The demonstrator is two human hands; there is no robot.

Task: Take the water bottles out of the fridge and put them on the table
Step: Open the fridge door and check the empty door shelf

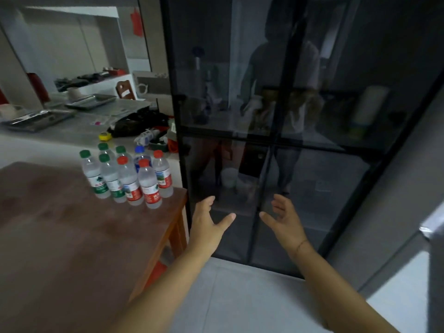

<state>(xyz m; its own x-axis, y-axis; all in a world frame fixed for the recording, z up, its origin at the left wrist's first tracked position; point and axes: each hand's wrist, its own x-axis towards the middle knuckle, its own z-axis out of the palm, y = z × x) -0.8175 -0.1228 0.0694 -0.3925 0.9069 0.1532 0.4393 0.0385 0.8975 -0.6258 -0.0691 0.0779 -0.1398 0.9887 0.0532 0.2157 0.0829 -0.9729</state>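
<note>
Water bottles (129, 179), eight, caps green, red and blue, stood upright in tight cluster on far right corner of table (60, 236), just left of fridge (336, 121). Fridge doors were shut. Left hand (206, 222) and right hand (286, 219) hovered near lower doors, fingers spread wide, holding nothing; contact with glass unclear.
</note>
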